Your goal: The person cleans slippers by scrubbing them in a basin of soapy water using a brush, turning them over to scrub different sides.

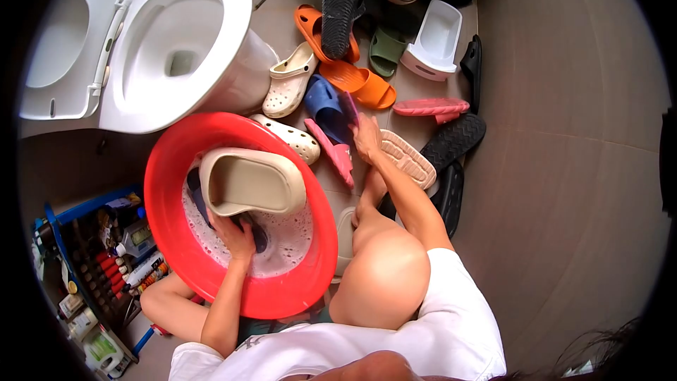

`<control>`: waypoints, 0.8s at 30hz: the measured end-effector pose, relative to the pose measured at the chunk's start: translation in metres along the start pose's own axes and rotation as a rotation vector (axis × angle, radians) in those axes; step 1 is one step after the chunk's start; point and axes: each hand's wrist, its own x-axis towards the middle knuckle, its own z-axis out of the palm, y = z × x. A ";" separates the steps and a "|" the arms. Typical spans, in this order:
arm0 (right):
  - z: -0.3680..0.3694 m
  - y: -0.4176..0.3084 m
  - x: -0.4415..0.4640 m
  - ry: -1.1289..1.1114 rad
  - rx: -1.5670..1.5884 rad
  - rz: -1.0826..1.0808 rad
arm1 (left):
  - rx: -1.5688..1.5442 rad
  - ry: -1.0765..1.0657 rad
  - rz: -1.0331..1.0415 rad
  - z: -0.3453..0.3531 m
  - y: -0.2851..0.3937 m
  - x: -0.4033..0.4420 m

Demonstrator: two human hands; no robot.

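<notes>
My left hand (236,238) is in the red basin (161,222), its fingers closed at the lower edge of a beige clog (261,201) and partly hidden there. The clog's hollow opening faces up, above soapy water (285,243). Under the clog and beside the hand lies a dark blue shoe (260,238), mostly covered. My right hand (367,140) reaches out to the floor, closed on a thin purple thing (348,108), blurred and of unclear kind. This purple thing is right beside a navy slipper (324,102). A pink slipper (331,152) lies just left of the hand.
A toilet (236,74) stands at upper left. Cream clogs (290,81), orange slides (363,85), a green slide (386,52), black slippers (455,141) and an upturned tan sole (407,158) crowd the floor. A bottle rack (106,268) is at left, a wall (564,134) at right.
</notes>
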 end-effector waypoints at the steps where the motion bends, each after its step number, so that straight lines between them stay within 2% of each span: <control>1: -0.010 -0.008 -0.001 0.040 0.049 0.089 | 0.002 -0.006 -0.016 -0.002 0.002 0.002; 3: -0.029 -0.024 -0.004 0.116 0.148 0.266 | 0.002 0.012 0.013 -0.005 0.006 0.005; 4: -0.040 -0.028 -0.002 0.329 0.172 0.109 | 0.012 0.018 0.017 -0.006 0.008 0.006; 5: -0.052 -0.031 0.000 0.373 0.209 0.019 | 0.022 0.019 0.018 -0.009 0.010 0.005; 7: -0.086 -0.046 0.002 0.301 0.188 0.108 | 0.049 0.028 -0.006 -0.009 0.012 0.005; 9: -0.114 -0.056 0.000 0.336 0.300 0.135 | 0.070 0.023 -0.021 -0.010 0.011 0.003; 11: -0.154 -0.066 -0.004 0.175 0.415 0.116 | 0.116 0.013 -0.037 -0.014 0.014 0.004; 13: -0.191 -0.088 -0.010 0.122 0.455 0.083 | 0.160 0.023 -0.036 -0.013 0.011 0.003; 14: -0.208 -0.098 -0.014 0.086 0.476 0.074 | 0.083 0.019 -0.065 -0.012 0.010 0.002; 16: -0.251 -0.144 -0.036 0.035 0.483 0.049 | 0.110 -0.038 -0.114 -0.019 0.014 0.002; 17: -0.260 -0.155 -0.040 -0.009 0.579 -0.026 | 0.117 -0.070 -0.139 -0.022 0.014 0.001; 19: -0.282 -0.196 -0.058 -0.111 0.617 -0.022 | -0.010 -0.048 -0.089 -0.027 0.007 -0.001; 22: -0.289 -0.256 -0.104 -0.301 0.686 -0.039 | -0.369 0.084 0.079 -0.054 -0.008 -0.006; 24: -0.270 -0.295 -0.146 -0.415 0.743 -0.073 | -0.572 0.248 -0.052 -0.066 -0.015 -0.014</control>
